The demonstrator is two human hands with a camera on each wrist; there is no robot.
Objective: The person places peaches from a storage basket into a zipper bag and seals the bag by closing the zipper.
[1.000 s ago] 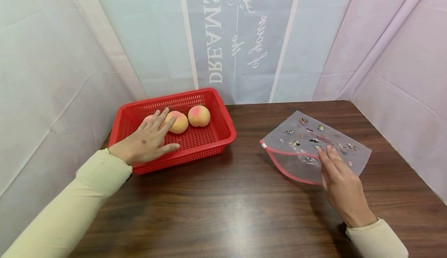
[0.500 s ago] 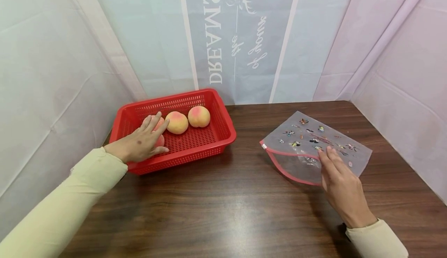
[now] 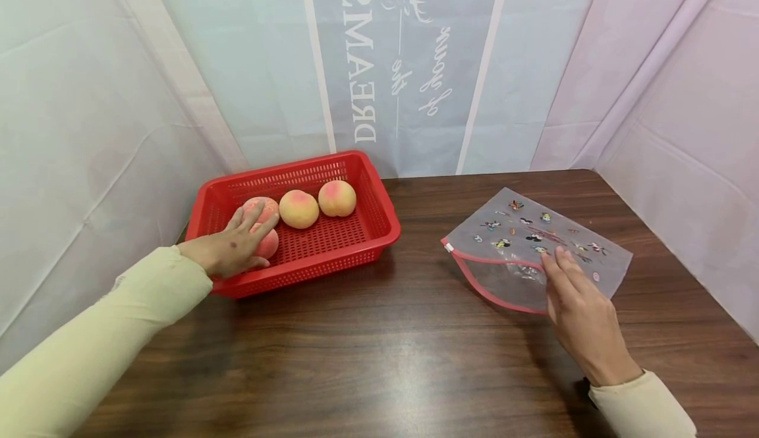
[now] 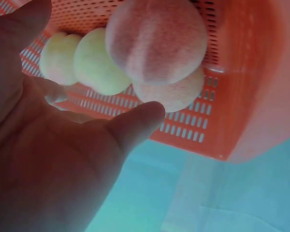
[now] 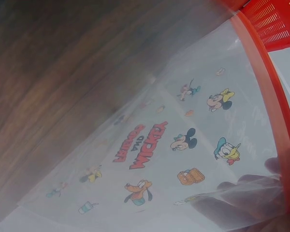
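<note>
Left hand (image 3: 228,248) shifted leftward, 4 peaches (image 3: 299,209) in basket (image 3: 332,255), right hand (image 3: 584,323) holding bag (image 3: 534,227)

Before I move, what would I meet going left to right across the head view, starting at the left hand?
Left hand, first yellow peach, second yellow peach, white slider on the printed bag, right hand.

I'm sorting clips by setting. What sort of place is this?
Probably a small curtained booth: printed cloth hangs behind the table, and pale sheets stand on both sides.
</note>
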